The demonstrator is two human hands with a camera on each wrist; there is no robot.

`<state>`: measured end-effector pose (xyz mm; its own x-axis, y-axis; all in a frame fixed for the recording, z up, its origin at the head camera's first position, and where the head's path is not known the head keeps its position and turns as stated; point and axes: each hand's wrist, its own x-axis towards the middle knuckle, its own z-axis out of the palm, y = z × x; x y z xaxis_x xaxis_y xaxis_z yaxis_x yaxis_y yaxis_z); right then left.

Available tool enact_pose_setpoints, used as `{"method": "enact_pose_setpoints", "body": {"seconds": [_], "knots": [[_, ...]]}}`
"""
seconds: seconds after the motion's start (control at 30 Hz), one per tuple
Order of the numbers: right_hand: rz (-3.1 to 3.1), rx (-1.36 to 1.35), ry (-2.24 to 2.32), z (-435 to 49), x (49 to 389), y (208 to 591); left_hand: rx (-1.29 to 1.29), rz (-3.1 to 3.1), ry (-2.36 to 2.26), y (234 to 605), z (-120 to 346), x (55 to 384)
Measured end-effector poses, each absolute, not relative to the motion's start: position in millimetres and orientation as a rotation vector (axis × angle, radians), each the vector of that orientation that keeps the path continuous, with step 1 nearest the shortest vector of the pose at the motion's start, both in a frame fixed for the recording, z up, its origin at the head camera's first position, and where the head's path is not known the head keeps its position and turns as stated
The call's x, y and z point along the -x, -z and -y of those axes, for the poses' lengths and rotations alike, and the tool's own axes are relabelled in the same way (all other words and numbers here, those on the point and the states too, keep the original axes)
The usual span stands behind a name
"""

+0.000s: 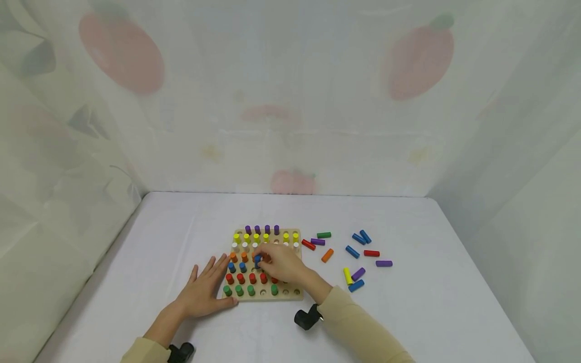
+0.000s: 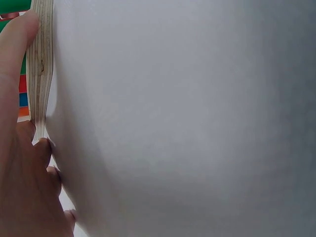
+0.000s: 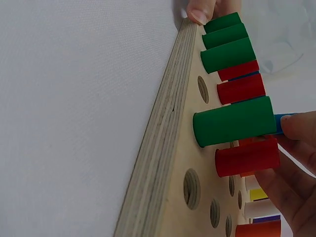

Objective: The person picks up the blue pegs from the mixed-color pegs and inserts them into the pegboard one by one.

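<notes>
A wooden pegboard [image 1: 290, 296] lies on the table, its rows holding green, red, blue, orange, white, yellow and purple pegs. My right hand [image 1: 281, 263] pinches a blue peg [image 1: 257, 261] between thumb and fingers, upright over the blue row. To its left in that row stand two more blue pegs [image 1: 242, 267]. With fingers spread, my left hand [image 1: 202, 295] lies along the board's left side; its thumb [image 2: 27, 29] touches the near corner. In the right wrist view, a green peg [image 3: 234, 121] and a red peg [image 3: 247, 157] partly cover the pinching fingers.
Right of the board, loose pegs are scattered, among them a green peg [image 1: 324, 235], an orange peg [image 1: 327, 255], a yellow peg [image 1: 347, 276] and several blue, red and purple ones. Printed cloth [image 1: 290, 101] hangs behind the white table [image 1: 431, 302].
</notes>
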<state>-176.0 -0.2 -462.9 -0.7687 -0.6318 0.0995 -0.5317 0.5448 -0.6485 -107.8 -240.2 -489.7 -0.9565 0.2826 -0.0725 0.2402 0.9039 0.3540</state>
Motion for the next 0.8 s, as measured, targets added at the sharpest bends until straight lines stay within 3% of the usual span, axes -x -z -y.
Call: {"method": "enact_pose_setpoints", "body": {"seconds": [0.8], "knots": [[-2.598,0.998,1.007,9.6,175.6,467.6,-0.417,-2.953,-0.514,495.7,243.2,110.2]]}}
